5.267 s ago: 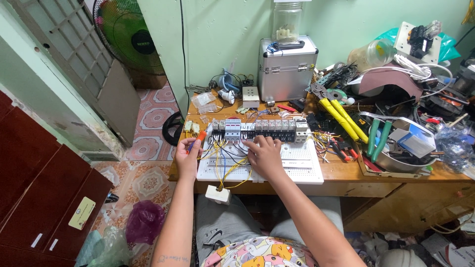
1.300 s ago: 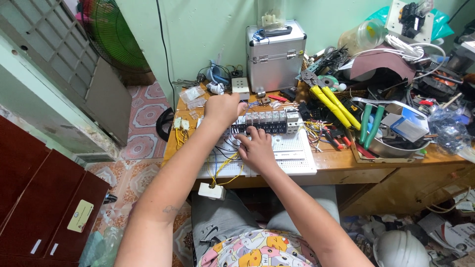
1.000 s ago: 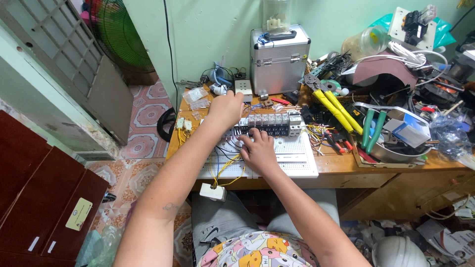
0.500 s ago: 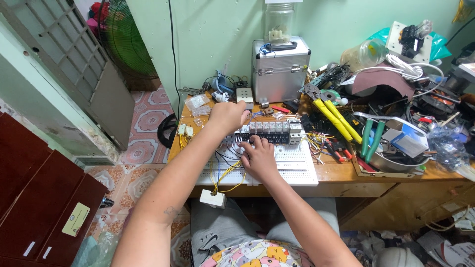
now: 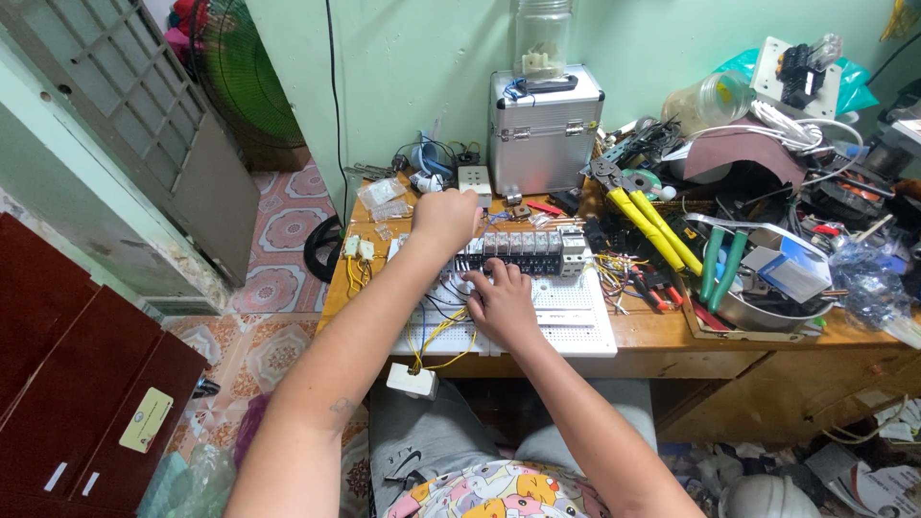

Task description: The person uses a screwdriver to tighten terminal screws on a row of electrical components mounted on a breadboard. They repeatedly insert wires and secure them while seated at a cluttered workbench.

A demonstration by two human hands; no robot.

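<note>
Centrally on the wooden desk lies a white perforated board, and along its far edge runs a row of grey breakers. Everything else sits around that row. The right hand rests palm down on the board just in front of the row, fingers spread and reaching into the black and yellow wires at the row's left end; it grips nothing that can be seen. The left hand hovers over the row's left end, fingers curled downward; whether it pinches anything cannot be told, since the back of the hand hides the fingertips. A white plug hangs off the desk's front edge, below and left of the row. Behind the row stands a silver case with a clear jar on top. Right of the row lie yellow-handled cutters, then green-handled pliers in a metal bowl. Left of the row, small plastic bags sit near the desk's corner.
</note>
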